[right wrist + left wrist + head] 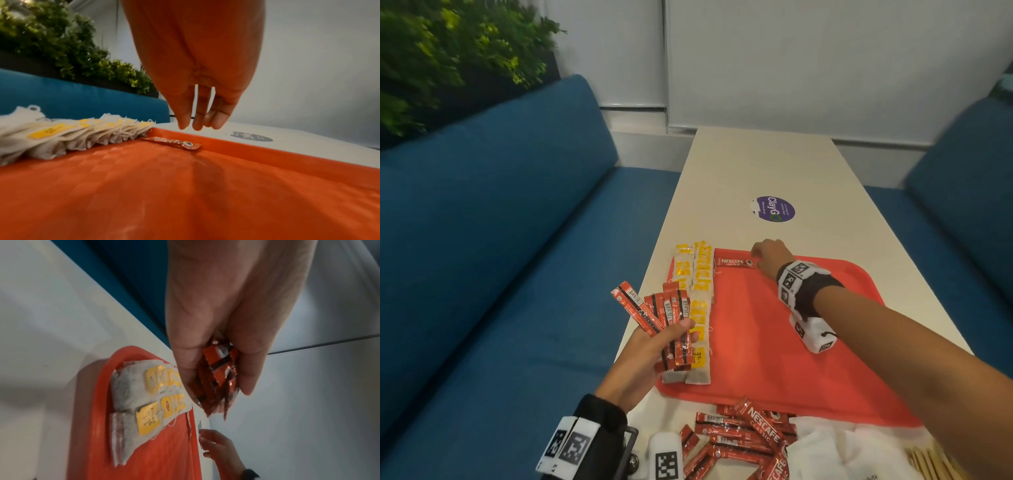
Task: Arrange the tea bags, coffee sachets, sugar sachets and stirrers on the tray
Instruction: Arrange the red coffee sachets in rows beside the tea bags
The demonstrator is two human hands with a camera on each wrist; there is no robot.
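Observation:
A red tray (791, 342) lies on the white table. Two rows of tea bags (697, 308) with yellow tags line its left side. One red coffee sachet (734, 262) lies flat against the far rim, also seen as the coffee sachet (174, 142) in the right wrist view. My right hand (768, 255) hovers just right of it with straight fingers (184, 120), holding nothing. My left hand (654, 349) grips a fanned bundle of coffee sachets (661, 308) over the tray's left edge; the bundle of coffee sachets (218, 376) shows in the left wrist view.
A heap of loose coffee sachets (739, 438) lies on the table before the tray. White sachets (842, 452) and wooden stirrers (935, 462) sit at the near right. A purple sticker (774, 209) marks the table beyond the tray. Blue sofas (500, 257) flank the table.

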